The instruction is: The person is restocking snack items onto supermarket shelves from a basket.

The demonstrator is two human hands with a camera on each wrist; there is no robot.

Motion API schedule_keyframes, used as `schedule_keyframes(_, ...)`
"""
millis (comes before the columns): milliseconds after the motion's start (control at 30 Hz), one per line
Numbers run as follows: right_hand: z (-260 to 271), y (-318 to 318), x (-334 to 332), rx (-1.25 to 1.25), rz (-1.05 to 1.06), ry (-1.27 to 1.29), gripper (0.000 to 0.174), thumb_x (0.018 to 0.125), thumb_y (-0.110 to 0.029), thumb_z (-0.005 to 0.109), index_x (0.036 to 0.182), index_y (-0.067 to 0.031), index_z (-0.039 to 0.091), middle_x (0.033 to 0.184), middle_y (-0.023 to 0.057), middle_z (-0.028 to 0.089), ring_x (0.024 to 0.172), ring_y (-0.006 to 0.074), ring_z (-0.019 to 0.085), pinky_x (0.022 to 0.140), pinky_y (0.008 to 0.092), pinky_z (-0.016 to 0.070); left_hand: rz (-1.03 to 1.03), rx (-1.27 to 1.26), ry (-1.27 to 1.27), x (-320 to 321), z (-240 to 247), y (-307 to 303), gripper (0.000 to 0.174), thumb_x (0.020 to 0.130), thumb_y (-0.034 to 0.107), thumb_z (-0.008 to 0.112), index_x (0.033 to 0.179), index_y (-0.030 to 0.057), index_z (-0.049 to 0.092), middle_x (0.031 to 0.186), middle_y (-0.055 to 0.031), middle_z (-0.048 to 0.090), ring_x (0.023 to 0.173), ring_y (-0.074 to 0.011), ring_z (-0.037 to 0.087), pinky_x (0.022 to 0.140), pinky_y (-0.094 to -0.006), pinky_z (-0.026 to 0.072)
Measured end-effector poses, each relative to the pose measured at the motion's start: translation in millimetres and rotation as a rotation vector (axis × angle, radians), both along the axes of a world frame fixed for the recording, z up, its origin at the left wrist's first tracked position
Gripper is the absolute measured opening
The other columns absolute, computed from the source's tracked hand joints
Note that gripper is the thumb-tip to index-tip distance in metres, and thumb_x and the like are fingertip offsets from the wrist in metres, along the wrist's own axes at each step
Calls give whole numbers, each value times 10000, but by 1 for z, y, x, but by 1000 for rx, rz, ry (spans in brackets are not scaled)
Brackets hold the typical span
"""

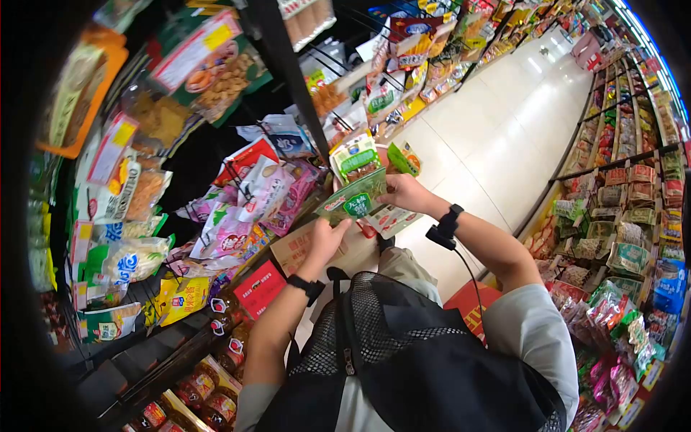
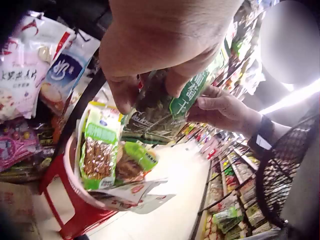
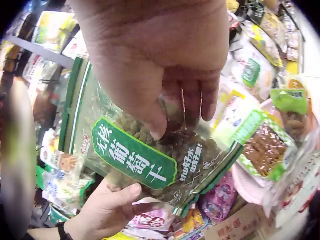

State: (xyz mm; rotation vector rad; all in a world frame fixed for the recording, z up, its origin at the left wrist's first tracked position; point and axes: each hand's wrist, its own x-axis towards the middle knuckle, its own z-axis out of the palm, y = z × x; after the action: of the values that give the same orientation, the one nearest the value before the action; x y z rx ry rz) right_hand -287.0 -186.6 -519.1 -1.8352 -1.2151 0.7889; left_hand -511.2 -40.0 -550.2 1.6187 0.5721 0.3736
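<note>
A clear, green-edged bag of raisins [image 1: 356,204] is held between my two hands in the head view. My left hand [image 1: 326,245] grips its lower left edge, thumb on the front, as the right wrist view shows with the left thumb [image 3: 129,194]. My right hand [image 1: 412,194] pinches the opposite side between thumb and fingers. The printed front of the raisin bag [image 3: 135,155] faces the right wrist camera. Just beyond it is a pink tub [image 2: 75,186] holding several snack packs, among them a green-and-white pack [image 2: 100,150] standing upright.
A red stool [image 2: 80,220] is under the tub. Hanging pink-and-white snack bags [image 1: 263,191] fill the rack on the left. A cardboard box [image 1: 291,248] and bottles [image 1: 216,389] are low on that side. The tiled aisle [image 1: 497,115] runs ahead, with packed shelves [image 1: 612,216] to the right.
</note>
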Motion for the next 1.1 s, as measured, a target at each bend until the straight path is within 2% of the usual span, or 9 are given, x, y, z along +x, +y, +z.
schedule_keyframes(100,-51,-14,29,-117,-70,-115,277,776,-189,754,954,-3,650,815,240,664,812,398,667,722,459,521,-91,254,373,35,-44,-1,304,871,152,693,1144,20,675,991,-117,720,892,-199,666,818,-344,510)
schedule_keyframes(133,-70,-16,38,-148,-89,-84,268,786,-205,732,940,1,655,827,241,665,825,416,659,744,476,523,-13,261,320,46,-64,-7,294,869,165,684,1134,39,690,966,-130,728,882,-215,681,800,-341,511)
schedule_keyframes(367,-216,-23,63,-192,-150,-62,260,831,-223,650,991,-21,683,905,257,673,876,419,659,809,485,520,73,34,443,74,-164,-34,346,907,170,635,1250,135,653,1081,-170,709,1028,-293,677,857,-366,504)
schedule_keyframes(533,-229,-30,62,-324,-104,-2,334,848,-114,586,1163,-66,683,1022,231,688,975,378,662,902,428,502,146,-131,686,66,-221,-37,413,935,206,618,1340,136,582,1171,-199,674,1108,-310,645,901,-373,488)
schedule_keyframes(667,-232,-34,67,-339,-146,25,330,863,-118,560,1166,-68,680,1032,224,689,996,380,655,898,430,504,255,-207,696,63,-236,-38,402,948,246,602,1309,70,583,1173,-211,667,1105,-339,637,901,-383,483)
schedule_keyframes(767,-231,-48,74,-283,-255,23,310,886,-137,539,1153,-62,677,1030,211,693,991,376,656,884,432,510,276,-171,756,72,-205,-40,383,946,279,599,1235,28,603,1132,-204,678,1064,-344,645,882,-388,484)
schedule_keyframes(867,-221,-74,80,-377,-317,43,273,903,-174,540,1105,-57,682,1023,214,691,961,377,662,843,445,525,170,-139,835,55,-218,-44,364,945,297,592,1187,26,613,1089,-189,684,1019,-343,653,862,-387,487)
schedule_keyframes(967,-229,-100,77,-414,-252,86,254,909,-154,542,1101,-54,673,1031,211,694,936,373,670,831,442,534,92,-229,860,34,-245,-64,315,946,292,594,1182,83,611,1004,-29,659,790,-157,610,695,-322,502)
schedule_keyframes(1100,-221,-109,69,-324,-250,121,255,906,-98,527,1117,-46,659,1023,198,698,922,378,669,830,442,531,226,-497,809,58,-186,-78,252,938,234,580,1151,104,616,1037,-19,649,846,-165,611,681,-326,512)
